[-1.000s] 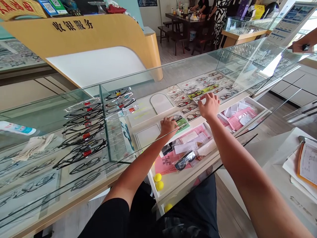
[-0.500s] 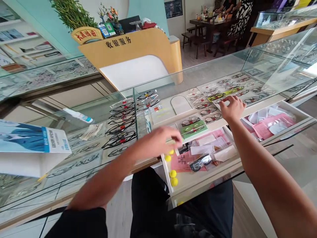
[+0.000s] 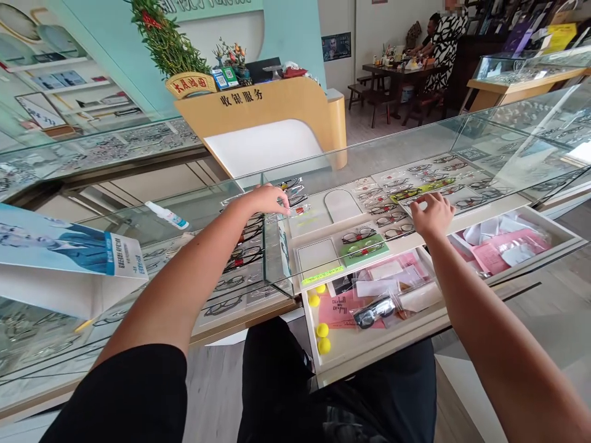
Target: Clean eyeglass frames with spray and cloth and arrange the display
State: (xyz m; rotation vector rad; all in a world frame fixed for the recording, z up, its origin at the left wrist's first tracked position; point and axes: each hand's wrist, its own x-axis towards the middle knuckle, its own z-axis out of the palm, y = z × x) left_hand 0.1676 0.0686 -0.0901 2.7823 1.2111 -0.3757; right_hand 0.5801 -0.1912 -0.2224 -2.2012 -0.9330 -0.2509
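My left hand (image 3: 270, 200) reaches over the glass display case. Its fingers are bent around the near-left end of a clear-framed pair of eyeglasses (image 3: 299, 210) with a red tag, the last pair in a short column. My right hand (image 3: 433, 213) is over the right part of the case with its fingers curled down by a display card (image 3: 404, 206); whatever its fingertips hold is hidden. Close to it lie dark eyeglasses (image 3: 391, 219) and a yellow-green strip (image 3: 421, 190) with frames on it. A green card (image 3: 376, 251) bears two more pairs.
Below stands an open drawer (image 3: 351, 354) with yellow balls (image 3: 322, 330), pink packets and bagged sunglasses (image 3: 375, 312). Another open drawer (image 3: 566, 229) is at right. A white bottle (image 3: 166, 215) and a printed box (image 3: 69, 246) stand left. A counter (image 3: 277, 101) and people (image 3: 446, 43) are beyond.
My left hand has moved forward and up from over the near drawer to the clear eyeglasses. My right hand stays by the same display card. The view has tilted up a little.
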